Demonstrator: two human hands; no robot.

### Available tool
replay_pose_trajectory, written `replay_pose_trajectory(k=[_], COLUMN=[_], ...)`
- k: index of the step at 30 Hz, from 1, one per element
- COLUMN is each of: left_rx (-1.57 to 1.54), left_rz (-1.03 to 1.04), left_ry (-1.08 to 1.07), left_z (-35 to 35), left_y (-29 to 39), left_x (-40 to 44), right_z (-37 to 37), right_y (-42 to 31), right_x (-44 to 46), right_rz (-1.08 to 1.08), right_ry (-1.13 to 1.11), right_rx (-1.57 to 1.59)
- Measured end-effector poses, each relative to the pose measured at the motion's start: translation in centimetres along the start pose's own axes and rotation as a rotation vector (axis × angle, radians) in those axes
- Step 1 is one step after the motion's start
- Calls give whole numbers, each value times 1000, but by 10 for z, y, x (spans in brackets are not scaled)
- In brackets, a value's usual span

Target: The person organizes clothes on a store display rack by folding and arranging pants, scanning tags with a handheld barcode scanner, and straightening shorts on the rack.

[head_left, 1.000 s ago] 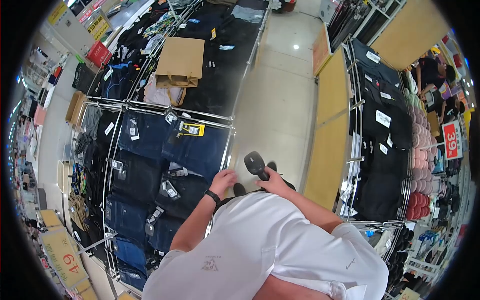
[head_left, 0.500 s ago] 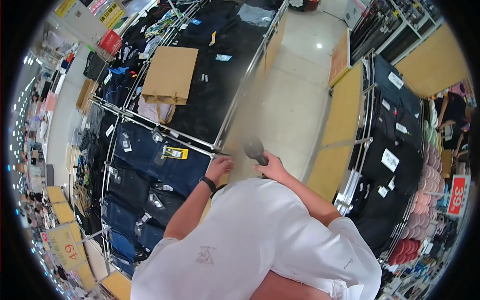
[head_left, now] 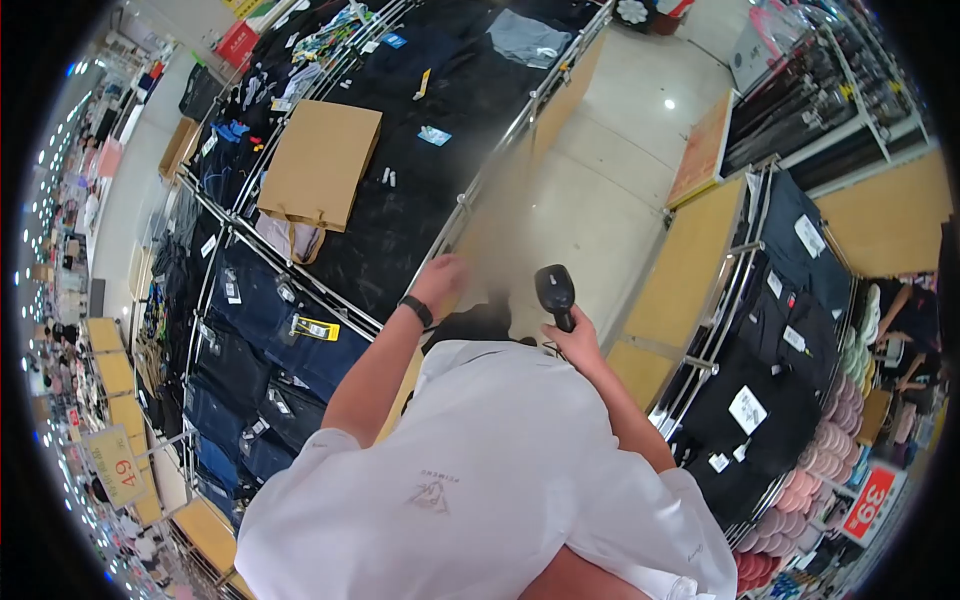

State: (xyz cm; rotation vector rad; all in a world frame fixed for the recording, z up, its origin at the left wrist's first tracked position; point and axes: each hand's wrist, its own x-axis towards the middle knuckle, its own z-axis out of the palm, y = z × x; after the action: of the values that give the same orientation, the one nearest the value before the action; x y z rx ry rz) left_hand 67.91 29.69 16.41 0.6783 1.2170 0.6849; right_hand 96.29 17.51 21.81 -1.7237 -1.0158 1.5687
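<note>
**Scanner in my right hand, beside the paper bag's rack**

My right hand (head_left: 577, 338) grips the black scanner (head_left: 555, 290) by its handle, its head pointing away from me, well to the right of the paper bag (head_left: 322, 163). My left hand (head_left: 440, 282), wearing a black watch (head_left: 417, 311), is half open, nearer the bag. Folded jeans (head_left: 262, 310) lie on the bag's near side.

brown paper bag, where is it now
In the head view, the brown paper bag lies upper left on a black display, a pale garment at its handle end and a blue tag to its right.
</note>
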Motion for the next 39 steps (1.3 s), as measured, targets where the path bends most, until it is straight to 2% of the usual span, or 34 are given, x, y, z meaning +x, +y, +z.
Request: replay_pose_trajectory(k=[4, 5, 6, 8, 9, 12, 16, 18, 19, 20, 23, 25, 28, 30, 31, 34, 36, 39], left_rx=[-58, -69, -83, -111, -158, -179, -251, -231, -221, -211, -405, -375, -279, -313, -332, -545, -628, -772], left_rz=[-12, -14, 22, 53, 46, 13, -82, -144, -192, -225, -272, -265, -264, -122, -67, -32, -21, 82], left_ry=[45, 51, 77, 105, 156, 364, 489, 523, 584, 642, 684, 676, 725, 536, 452, 301, 323, 451], left_z=[2, 4, 7, 5, 4, -2, -6, -8, -5, -2, 0, -10, -13, -28, -18, -4, 7, 5], left_y=[35, 47, 59, 80, 89, 113, 157, 162, 166, 177, 181, 168, 158, 145, 166, 193, 219, 220], left_x=[75, 94, 113, 155, 178, 252, 336, 366, 370, 380, 406, 429, 436, 439, 413, 353, 305, 242], right_z=[-30, -38, -45, -64, -75, -98, -111, -118, -116, -116, -122, -127, -144, -157, -165, -187, -199, -212], right_y=[4, -11, -6, 3, 0, -43, -108, -124, -154, -164, -190, -209, -235, -252, -261, -291, -314, -351], right_x=[42, 50, 67, 102, 118, 155, 213, 243, 248, 259, 292, 320, 367, 410, 436, 519, 580, 669], right_rz=[-23, 93, 96, -46, -20, 48, 78, -47, 43, 41, -7, 13, 88, -78, -102, -195, -235, -382], right_ry=[82, 103, 97, 175, 174, 200, 232, 285, 237, 236, 214, 165, 82, 60, 58, 58, 28, 37], right_rx=[-27, -34, -42, -73, -103, -118, -72, -258, -133, -131, -158, -185, -275, -393, -435, -511, -553, -721])
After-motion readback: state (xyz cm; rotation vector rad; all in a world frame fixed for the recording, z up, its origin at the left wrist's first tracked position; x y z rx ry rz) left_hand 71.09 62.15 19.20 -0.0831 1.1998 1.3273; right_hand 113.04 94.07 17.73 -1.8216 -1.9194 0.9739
